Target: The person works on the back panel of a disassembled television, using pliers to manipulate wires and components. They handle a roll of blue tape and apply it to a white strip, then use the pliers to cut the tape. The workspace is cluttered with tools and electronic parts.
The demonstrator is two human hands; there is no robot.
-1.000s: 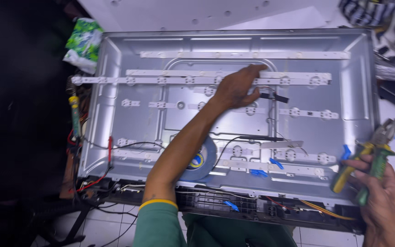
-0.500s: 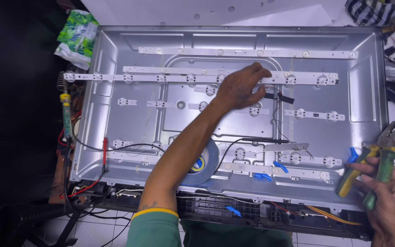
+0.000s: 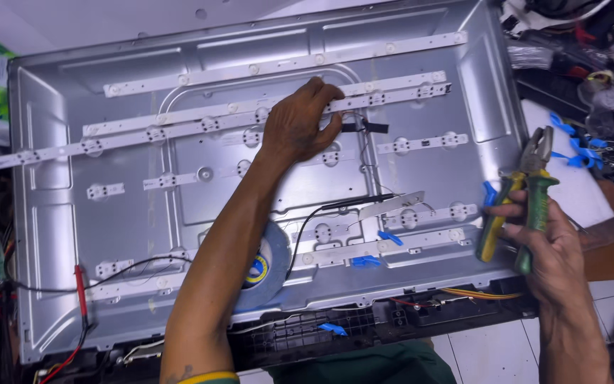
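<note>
Left forearm crosses and hides part of the roll of tape [image 3: 268, 264] lying in the open metal back panel [image 3: 477, 85]; the panel's left and top edges and the clutter at upper right are cut off. Left hand [image 3: 298, 128] lies on the upper light strips [image 3: 200, 124], fingers [image 3: 332, 96] curled over a strip's edge, near the black wire [image 3: 364, 128]. Right hand [image 3: 545, 245], off the panel's right edge, has its fingers wrapped round the green-and-yellow pliers [image 3: 524, 188], tip pointing up.
</note>
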